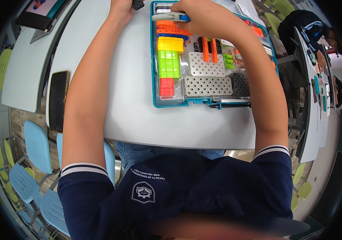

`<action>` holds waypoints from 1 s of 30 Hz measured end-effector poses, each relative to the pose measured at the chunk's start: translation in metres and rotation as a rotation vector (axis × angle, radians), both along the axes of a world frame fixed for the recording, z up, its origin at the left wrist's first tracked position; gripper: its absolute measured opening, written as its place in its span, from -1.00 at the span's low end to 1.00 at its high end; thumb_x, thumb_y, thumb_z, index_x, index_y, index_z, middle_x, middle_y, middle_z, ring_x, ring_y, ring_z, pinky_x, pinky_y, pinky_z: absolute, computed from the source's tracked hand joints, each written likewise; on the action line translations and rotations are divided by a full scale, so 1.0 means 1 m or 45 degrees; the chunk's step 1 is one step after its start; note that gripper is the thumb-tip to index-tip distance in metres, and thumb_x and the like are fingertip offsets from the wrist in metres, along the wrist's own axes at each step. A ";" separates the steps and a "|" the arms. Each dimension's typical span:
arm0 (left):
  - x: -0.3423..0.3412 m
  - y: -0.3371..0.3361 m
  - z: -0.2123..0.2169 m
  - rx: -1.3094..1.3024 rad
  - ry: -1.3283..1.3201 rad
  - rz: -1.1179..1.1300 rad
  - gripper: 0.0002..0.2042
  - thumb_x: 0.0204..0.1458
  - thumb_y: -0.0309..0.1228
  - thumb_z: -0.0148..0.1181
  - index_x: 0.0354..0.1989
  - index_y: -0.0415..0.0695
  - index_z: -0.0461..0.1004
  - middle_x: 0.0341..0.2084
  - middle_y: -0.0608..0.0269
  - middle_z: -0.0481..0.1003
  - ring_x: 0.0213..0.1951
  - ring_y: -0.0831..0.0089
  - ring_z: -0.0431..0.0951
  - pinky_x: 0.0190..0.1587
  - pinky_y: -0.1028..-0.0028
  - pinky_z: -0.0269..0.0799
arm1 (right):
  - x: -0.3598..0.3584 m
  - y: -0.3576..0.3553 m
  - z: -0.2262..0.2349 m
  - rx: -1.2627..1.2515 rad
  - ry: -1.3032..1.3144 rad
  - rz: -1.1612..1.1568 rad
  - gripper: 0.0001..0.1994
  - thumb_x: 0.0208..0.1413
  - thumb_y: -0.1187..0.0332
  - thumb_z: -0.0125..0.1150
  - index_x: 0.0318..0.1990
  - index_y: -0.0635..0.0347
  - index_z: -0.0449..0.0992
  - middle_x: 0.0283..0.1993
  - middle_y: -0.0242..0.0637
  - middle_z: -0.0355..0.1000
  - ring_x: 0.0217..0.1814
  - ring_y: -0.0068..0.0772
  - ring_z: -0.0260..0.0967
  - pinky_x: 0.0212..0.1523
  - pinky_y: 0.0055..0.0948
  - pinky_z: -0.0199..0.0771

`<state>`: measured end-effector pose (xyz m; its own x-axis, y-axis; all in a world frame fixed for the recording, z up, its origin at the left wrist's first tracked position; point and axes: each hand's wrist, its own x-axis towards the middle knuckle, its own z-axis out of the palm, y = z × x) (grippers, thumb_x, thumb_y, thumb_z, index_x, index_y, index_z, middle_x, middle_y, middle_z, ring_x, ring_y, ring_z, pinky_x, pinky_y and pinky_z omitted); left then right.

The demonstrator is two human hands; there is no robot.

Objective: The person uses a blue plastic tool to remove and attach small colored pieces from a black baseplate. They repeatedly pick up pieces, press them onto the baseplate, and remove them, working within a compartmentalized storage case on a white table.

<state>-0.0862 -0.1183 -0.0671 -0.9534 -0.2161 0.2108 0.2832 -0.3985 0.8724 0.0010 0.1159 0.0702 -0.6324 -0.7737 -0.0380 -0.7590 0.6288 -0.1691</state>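
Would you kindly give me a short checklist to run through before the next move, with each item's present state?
1. Tool in the right hand: ok, it holds the grey-and-blue tool.
2. Whole dark piece in view at the left hand: not ok, the picture's upper edge cuts it off.
3. Parts case open on the table: ok.
4. Red blocks, green blocks and yellow blocks grouped by colour: ok.
5. Phone well away from the table's edge: not ok, it lies close to the left edge.
6. Right fingertips touching parts: cannot tell.
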 end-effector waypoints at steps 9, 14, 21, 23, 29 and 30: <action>0.000 0.003 0.003 -0.040 0.015 -0.010 -0.82 0.16 -0.32 0.33 -0.18 -0.16 0.58 -0.41 0.37 0.56 -0.50 0.66 0.47 -0.43 0.63 0.40 | -0.002 -0.004 -0.009 0.055 0.155 0.021 -0.81 -0.09 0.62 0.16 -0.27 0.41 0.58 -0.22 0.15 0.54 -0.07 0.11 0.52 -0.04 -0.09 0.50; 0.000 0.003 0.003 -0.050 -0.007 -0.008 -0.81 0.16 -0.31 0.33 -0.19 -0.16 0.58 -0.42 0.36 0.56 -0.50 0.67 0.46 -0.43 0.64 0.40 | 0.002 -0.005 -0.011 0.055 0.177 0.028 -0.84 -0.08 0.60 0.18 -0.29 0.42 0.58 -0.23 0.15 0.55 -0.10 0.11 0.53 -0.05 -0.10 0.52; 0.002 0.004 0.002 -0.026 0.010 -0.015 -0.81 0.15 -0.31 0.34 -0.18 -0.15 0.57 -0.41 0.36 0.56 -0.50 0.66 0.46 -0.43 0.63 0.40 | 0.009 0.003 -0.006 0.135 0.145 0.112 -0.85 -0.10 0.56 0.24 -0.32 0.42 0.57 -0.31 0.12 0.54 -0.15 0.10 0.55 -0.12 -0.13 0.55; 0.002 0.005 0.003 -0.028 0.013 -0.018 -0.81 0.15 -0.31 0.34 -0.18 -0.15 0.57 -0.41 0.36 0.56 -0.50 0.66 0.46 -0.43 0.63 0.40 | 0.010 0.005 -0.012 0.119 0.248 0.136 -0.83 -0.09 0.52 0.30 -0.29 0.38 0.58 -0.29 0.05 0.55 -0.16 0.02 0.57 -0.15 -0.17 0.58; 0.001 0.005 0.003 -0.049 0.008 -0.023 -0.81 0.15 -0.31 0.34 -0.18 -0.15 0.57 -0.41 0.36 0.56 -0.49 0.66 0.47 -0.42 0.63 0.41 | 0.007 0.010 -0.032 0.019 0.393 0.096 -0.78 -0.13 0.51 0.41 -0.27 0.31 0.60 -0.22 -0.05 0.56 -0.16 -0.09 0.60 -0.19 -0.24 0.64; 0.001 0.005 0.003 -0.050 0.009 -0.017 -0.81 0.15 -0.31 0.34 -0.18 -0.15 0.58 -0.41 0.36 0.56 -0.50 0.66 0.47 -0.42 0.63 0.41 | 0.006 0.011 -0.033 0.017 0.404 0.102 -0.78 -0.13 0.51 0.41 -0.26 0.31 0.60 -0.22 -0.06 0.56 -0.16 -0.09 0.60 -0.19 -0.24 0.63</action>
